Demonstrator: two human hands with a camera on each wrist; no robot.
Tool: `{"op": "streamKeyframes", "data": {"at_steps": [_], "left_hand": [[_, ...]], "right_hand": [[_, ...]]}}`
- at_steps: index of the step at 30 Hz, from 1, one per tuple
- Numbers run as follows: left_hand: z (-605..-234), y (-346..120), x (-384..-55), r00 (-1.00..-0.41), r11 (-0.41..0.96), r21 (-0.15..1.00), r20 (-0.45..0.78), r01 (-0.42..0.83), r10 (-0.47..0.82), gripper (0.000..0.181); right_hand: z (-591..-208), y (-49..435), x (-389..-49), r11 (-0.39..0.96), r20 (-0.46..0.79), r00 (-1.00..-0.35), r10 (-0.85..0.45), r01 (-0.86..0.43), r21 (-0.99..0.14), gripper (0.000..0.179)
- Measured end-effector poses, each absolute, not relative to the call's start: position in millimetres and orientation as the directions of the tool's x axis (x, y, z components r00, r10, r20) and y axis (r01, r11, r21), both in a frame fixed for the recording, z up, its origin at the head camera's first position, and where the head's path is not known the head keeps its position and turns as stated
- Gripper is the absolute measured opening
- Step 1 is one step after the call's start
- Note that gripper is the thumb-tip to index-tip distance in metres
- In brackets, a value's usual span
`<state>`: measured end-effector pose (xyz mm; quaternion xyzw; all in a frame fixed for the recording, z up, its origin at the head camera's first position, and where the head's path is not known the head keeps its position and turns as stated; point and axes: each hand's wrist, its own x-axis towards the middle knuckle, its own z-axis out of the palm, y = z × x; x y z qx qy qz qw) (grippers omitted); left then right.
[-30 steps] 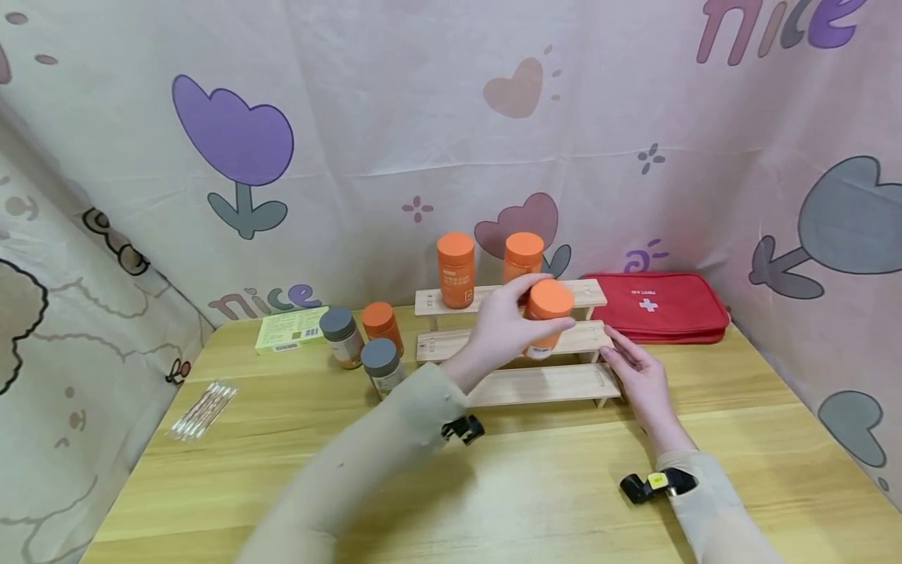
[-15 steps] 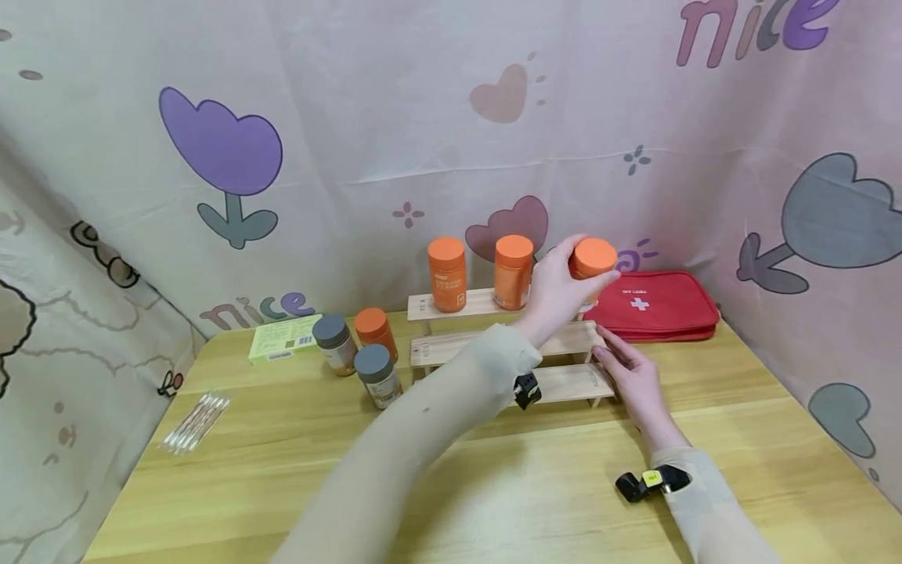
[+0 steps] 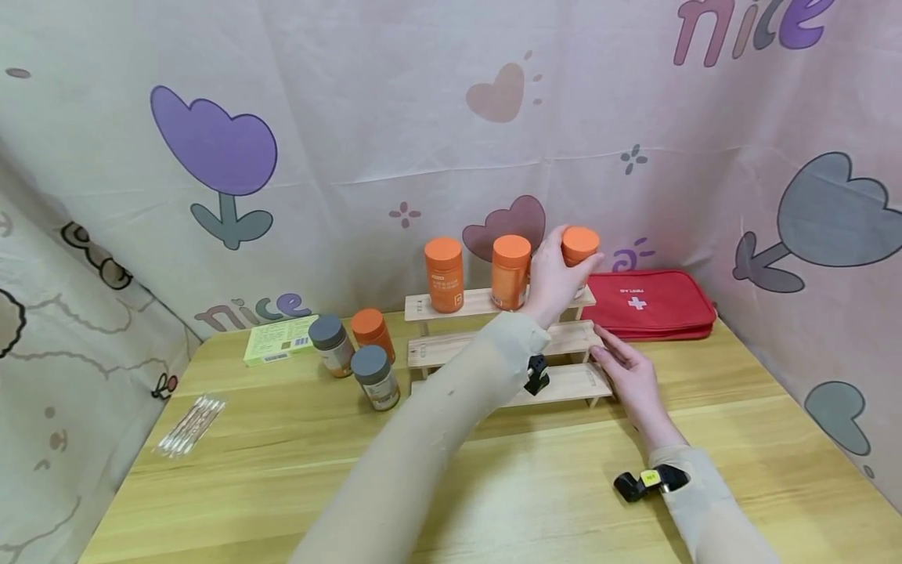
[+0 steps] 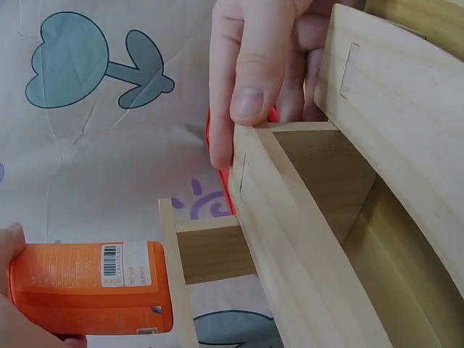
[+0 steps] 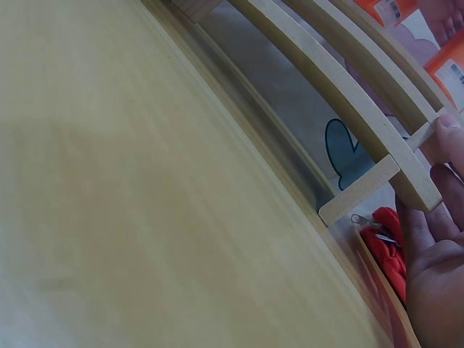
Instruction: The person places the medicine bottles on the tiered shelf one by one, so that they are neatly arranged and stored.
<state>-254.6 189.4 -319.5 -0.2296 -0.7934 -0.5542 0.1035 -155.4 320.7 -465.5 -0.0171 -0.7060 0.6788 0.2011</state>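
My left hand [image 3: 553,283] grips an orange supplement bottle [image 3: 580,244] by its upper part, at the right end of the top tier of a wooden tiered rack [image 3: 479,301]. In the left wrist view that bottle [image 4: 90,288] has its base right at the tier's edge, and only part of the hand shows. Two similar orange bottles stand upright on the same tier, one at the left [image 3: 445,276] and one in the middle [image 3: 510,272]. My right hand [image 3: 632,382] holds the rack's right end, thumb and forefinger at the middle tier's corner [image 4: 250,156].
Left of the rack stand two grey-capped bottles [image 3: 377,377] and a smaller orange-capped one [image 3: 373,333]. A green-and-white box [image 3: 278,341] lies behind them, a packet of cotton swabs [image 3: 192,425] at the far left. The red first-aid pouch [image 3: 651,305] lies right of the rack, before a printed curtain [image 3: 366,117].
My left hand has carried the orange bottle from in front of the rack up and right to the top tier's right end. The right hand has stayed at the rack.
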Motion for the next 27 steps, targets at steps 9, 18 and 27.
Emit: {"op": "streamKeyframes", "data": {"at_steps": [9,18,27], "left_hand": [[-322,187,-252,-0.872,0.338,0.808,0.406,0.482,0.273,0.075],[-316,170,-214,-0.727,0.313,0.663,0.557,0.68,0.402,0.09],[-323,103,-166,-0.636,0.15,0.669,0.576,0.728,0.513,0.08]], "right_hand": [[-466,320,-156,0.061,0.253,-0.92,0.299,-0.246,-0.967,0.047],[-464,319,-155,0.074,0.193,-0.932,0.308,-0.179,-0.981,0.047],[-463,319,-154,0.062,0.182,-0.926,0.329,-0.172,-0.983,0.05]]}}
